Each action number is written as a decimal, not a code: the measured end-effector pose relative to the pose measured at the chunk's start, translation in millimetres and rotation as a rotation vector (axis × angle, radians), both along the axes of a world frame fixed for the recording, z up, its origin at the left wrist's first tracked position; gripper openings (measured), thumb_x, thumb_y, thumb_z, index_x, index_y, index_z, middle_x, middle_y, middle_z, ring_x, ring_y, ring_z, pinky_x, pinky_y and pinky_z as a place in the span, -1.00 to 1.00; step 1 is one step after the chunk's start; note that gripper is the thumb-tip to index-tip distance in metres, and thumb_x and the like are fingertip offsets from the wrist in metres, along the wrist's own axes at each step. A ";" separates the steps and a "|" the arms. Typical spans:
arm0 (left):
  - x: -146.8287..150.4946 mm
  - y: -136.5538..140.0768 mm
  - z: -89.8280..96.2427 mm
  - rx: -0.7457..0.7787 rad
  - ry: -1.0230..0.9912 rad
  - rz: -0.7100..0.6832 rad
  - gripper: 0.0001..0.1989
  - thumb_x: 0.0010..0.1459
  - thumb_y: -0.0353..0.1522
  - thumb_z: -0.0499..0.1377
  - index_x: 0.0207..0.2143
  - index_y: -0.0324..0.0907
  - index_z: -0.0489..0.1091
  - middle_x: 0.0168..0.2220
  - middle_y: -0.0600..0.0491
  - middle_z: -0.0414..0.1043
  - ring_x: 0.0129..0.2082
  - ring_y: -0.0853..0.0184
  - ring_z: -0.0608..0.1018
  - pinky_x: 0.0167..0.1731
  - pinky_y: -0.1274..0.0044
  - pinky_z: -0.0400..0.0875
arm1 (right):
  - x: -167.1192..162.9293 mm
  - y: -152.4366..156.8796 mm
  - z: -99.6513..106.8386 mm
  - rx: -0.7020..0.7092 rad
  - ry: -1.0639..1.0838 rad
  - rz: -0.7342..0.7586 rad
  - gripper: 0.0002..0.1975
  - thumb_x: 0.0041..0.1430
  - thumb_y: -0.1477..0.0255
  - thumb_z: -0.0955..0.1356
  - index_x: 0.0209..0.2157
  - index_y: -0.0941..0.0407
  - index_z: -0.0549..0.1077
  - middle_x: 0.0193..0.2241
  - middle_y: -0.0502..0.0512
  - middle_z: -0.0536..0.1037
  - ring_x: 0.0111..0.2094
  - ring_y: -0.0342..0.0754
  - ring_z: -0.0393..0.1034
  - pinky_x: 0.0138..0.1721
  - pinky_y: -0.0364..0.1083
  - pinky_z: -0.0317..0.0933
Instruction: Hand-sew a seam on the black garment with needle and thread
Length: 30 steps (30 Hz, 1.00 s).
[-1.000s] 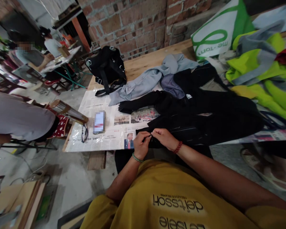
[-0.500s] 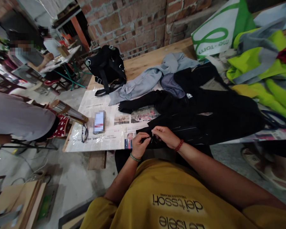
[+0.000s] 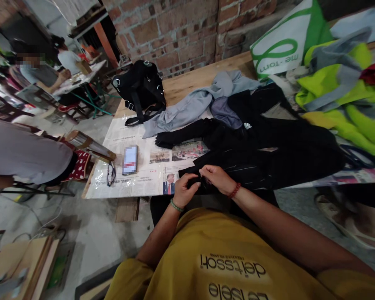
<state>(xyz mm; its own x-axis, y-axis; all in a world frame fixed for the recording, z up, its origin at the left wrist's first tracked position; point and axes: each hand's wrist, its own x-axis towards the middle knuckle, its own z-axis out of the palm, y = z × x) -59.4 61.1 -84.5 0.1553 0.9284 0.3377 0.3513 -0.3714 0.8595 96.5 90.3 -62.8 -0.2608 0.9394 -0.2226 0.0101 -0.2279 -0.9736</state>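
A black garment [image 3: 293, 141] with pale lines of stitching lies across the table, its near edge under both hands. My left hand [image 3: 185, 191], wearing a green bead bracelet, is closed with thumb and forefinger curled towards each other at the garment's edge. What it grips is too small to tell. Close beside it, my right hand [image 3: 218, 179], with a red bracelet, pinches a thin pale strand [image 3: 200, 179] between thumb and forefinger. The strand runs down past my left fingertips; whether it is thread or a needle I cannot tell.
A phone [image 3: 130, 160], glasses [image 3: 111, 174] and a metal cylinder [image 3: 89, 143] are on the newspaper-covered left end. Behind are a black bag [image 3: 140, 87] and grey cloth [image 3: 190, 106]. Yellow-green clothing [image 3: 356, 104] is piled right. A person [image 3: 28, 150] sits left.
The left thumb and forefinger have shifted slightly around the strand. My right hand stays almost in place, still pinching. The garment has barely moved.
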 end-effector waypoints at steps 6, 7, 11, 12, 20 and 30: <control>1.6 1.9 1.1 0.070 0.042 -0.008 -0.93 0.05 -0.43 0.16 -0.37 -0.20 0.43 -0.42 0.05 0.43 -0.41 0.42 0.46 -0.38 0.58 0.36 | 0.0 0.5 -3.5 0.121 -0.106 0.044 -0.70 -0.01 0.20 0.26 -0.62 0.13 0.25 -0.71 -0.13 0.15 -0.64 -0.25 -0.02 -0.60 -0.19 -0.11; 2.3 1.8 0.7 0.073 0.045 0.003 -0.92 0.06 -0.42 0.16 -0.36 -0.20 0.43 -0.41 0.05 0.43 -0.41 0.42 0.45 -0.38 0.58 0.35 | 0.4 0.5 -3.6 0.155 -0.135 0.057 -0.70 0.00 0.22 0.26 -0.62 0.14 0.26 -0.69 -0.12 0.17 -0.62 -0.25 -0.01 -0.58 -0.19 -0.09; 5.0 1.2 -0.4 0.065 0.047 0.073 -0.91 0.07 -0.39 0.16 -0.35 -0.20 0.43 -0.41 0.05 0.43 -0.41 0.42 0.45 -0.38 0.58 0.33 | 3.0 0.9 -5.6 0.237 -0.187 0.127 -0.70 0.03 0.24 0.24 -0.60 0.16 0.31 -0.66 -0.10 0.21 -0.57 -0.23 0.04 -0.53 -0.19 -0.02; 5.4 1.3 -0.4 0.054 0.047 0.088 -0.91 0.07 -0.39 0.16 -0.35 -0.20 0.43 -0.41 0.05 0.42 -0.41 0.42 0.44 -0.38 0.58 0.33 | 3.4 1.0 -6.6 0.249 -0.191 0.136 -0.70 0.04 0.24 0.24 -0.59 0.17 0.32 -0.66 -0.10 0.22 -0.57 -0.23 0.05 -0.53 -0.19 -0.02; 2.0 5.3 -1.9 -0.091 -0.049 0.114 -0.90 0.04 -0.36 0.17 -0.39 -0.21 0.43 -0.45 0.08 0.41 -0.47 0.45 0.41 -0.46 0.61 0.28 | 10.7 -1.6 -0.2 0.342 -0.093 -0.093 -0.77 0.09 0.36 0.25 -0.23 0.11 0.42 -0.38 0.02 0.44 -0.51 -0.21 0.29 -0.50 -0.18 0.19; 0.4 5.9 -6.6 -0.170 -0.128 0.153 -0.86 0.01 -0.32 0.20 -0.38 -0.20 0.45 -0.46 0.09 0.43 -0.47 0.46 0.41 -0.46 0.63 0.29 | 31.0 -31.9 4.3 1.132 -0.598 -0.042 -0.74 0.09 0.51 0.29 -0.14 0.07 0.40 -0.27 0.14 0.45 -0.24 -0.03 0.32 -0.20 0.01 0.25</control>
<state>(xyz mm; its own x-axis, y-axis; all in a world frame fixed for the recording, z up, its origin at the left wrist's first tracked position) -58.9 67.0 -91.1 -0.0250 0.9829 0.1823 0.2761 -0.1685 0.9462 127.5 58.4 -58.6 -0.3630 0.6859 0.6307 0.5244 0.7099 -0.4701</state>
